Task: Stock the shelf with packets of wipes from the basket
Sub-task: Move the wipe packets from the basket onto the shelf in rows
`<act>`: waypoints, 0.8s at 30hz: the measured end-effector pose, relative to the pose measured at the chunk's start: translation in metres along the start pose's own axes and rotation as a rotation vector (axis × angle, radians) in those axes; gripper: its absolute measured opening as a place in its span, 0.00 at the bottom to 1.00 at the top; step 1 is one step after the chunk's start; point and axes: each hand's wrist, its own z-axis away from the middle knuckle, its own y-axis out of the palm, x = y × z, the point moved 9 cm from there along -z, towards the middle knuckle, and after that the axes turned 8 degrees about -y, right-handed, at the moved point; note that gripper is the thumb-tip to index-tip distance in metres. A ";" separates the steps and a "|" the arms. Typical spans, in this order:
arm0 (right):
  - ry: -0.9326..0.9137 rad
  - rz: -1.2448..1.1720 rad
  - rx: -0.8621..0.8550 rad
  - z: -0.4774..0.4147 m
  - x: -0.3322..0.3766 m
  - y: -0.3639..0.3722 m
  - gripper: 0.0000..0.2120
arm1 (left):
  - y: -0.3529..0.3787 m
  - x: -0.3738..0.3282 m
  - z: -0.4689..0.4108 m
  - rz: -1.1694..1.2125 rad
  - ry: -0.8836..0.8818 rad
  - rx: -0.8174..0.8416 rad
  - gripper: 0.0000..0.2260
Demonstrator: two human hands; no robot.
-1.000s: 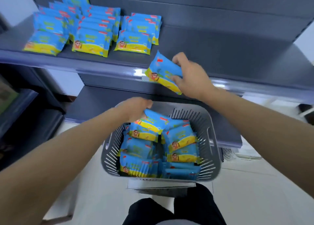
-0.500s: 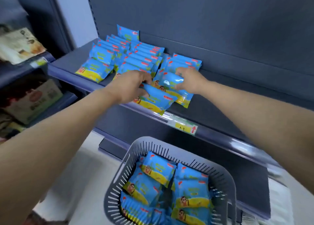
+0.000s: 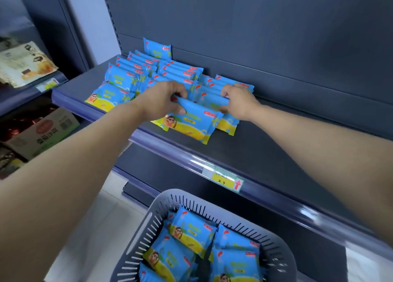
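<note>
On the shelf's front rail we read a yellow price tag (image 3: 222, 178) with a handwritten "2.9" and a red arrow pointing up beside it. At the left, a cardboard box (image 3: 47, 132) carries a red oval logo and large dark Chinese characters, too blurred for us to read with certainty. The wipes packets (image 3: 192, 123) bear a small red brand label and green wording, both too small to read.

We are seeing blue-and-yellow wipes packets (image 3: 191, 123) lying in overlapping rows on the grey shelf (image 3: 265, 151), more sitting jumbled in the slotted grey basket (image 3: 136, 254).
</note>
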 end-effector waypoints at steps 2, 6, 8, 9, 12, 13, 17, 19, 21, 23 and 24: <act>0.011 -0.020 -0.038 0.008 -0.004 -0.005 0.18 | 0.015 0.003 -0.006 -0.012 -0.026 0.022 0.15; 0.030 -0.014 -0.145 0.031 -0.005 -0.023 0.13 | 0.040 0.006 -0.019 -0.113 -0.036 -0.019 0.20; 0.017 0.002 -0.180 0.044 0.002 -0.030 0.14 | 0.048 0.001 -0.024 -0.290 -0.003 -0.079 0.21; 0.003 0.017 -0.198 0.050 0.007 -0.033 0.14 | 0.051 -0.001 -0.025 -0.347 0.006 -0.109 0.21; -0.045 0.049 -0.238 0.069 0.026 -0.039 0.14 | 0.053 -0.010 -0.021 -0.448 0.036 -0.171 0.21; -0.063 0.067 -0.247 0.075 0.033 -0.040 0.14 | 0.053 -0.014 -0.016 -0.472 0.058 -0.187 0.21; -0.120 0.168 -0.277 0.103 0.059 -0.046 0.15 | 0.038 -0.034 0.017 -0.464 0.172 -0.265 0.20; -0.145 0.190 -0.317 0.122 0.073 -0.049 0.15 | 0.026 -0.046 0.043 -0.415 0.251 -0.328 0.19; -0.162 0.212 -0.356 0.146 0.085 -0.047 0.14 | 0.018 -0.058 0.075 -0.376 0.335 -0.383 0.18; -0.172 0.232 -0.340 0.172 0.095 -0.034 0.14 | 0.021 -0.064 0.110 -0.335 0.411 -0.398 0.17; -0.178 0.239 -0.319 0.185 0.098 -0.025 0.14 | 0.027 -0.065 0.127 -0.320 0.446 -0.389 0.17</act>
